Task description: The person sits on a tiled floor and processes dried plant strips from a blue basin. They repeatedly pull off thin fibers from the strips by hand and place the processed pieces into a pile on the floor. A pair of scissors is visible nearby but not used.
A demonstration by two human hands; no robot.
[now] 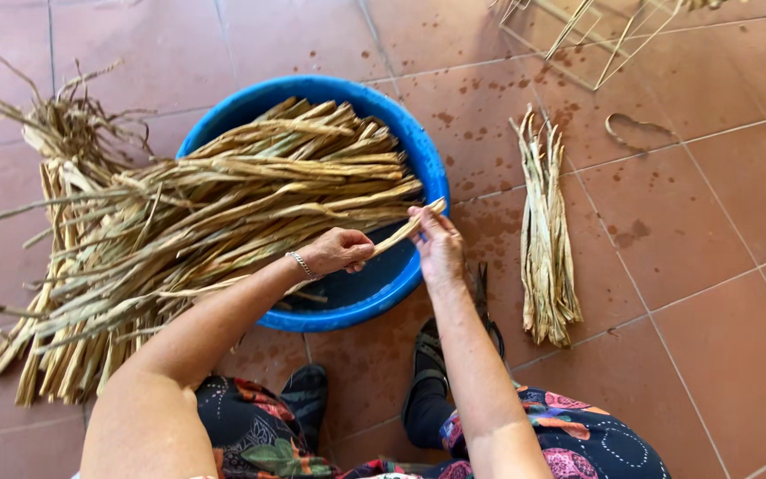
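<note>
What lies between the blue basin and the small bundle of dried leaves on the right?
Bare, spotted floor tiles separate the blue basin from the small bundle, per the head view.

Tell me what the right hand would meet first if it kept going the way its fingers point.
The right hand, fingers pointing up-frame and already on a dried fibre strip, would probably meet the round blue plastic basin and the bundle of dried tan stalks across it; depth is unclear.

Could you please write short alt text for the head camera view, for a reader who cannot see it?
Seen from above, a person's left hand and right hand hold a dried plant strip over a blue basin heaped with a large bundle of dried stalks. A smaller bundle lies to the right on the spotted red tiled floor.
</note>
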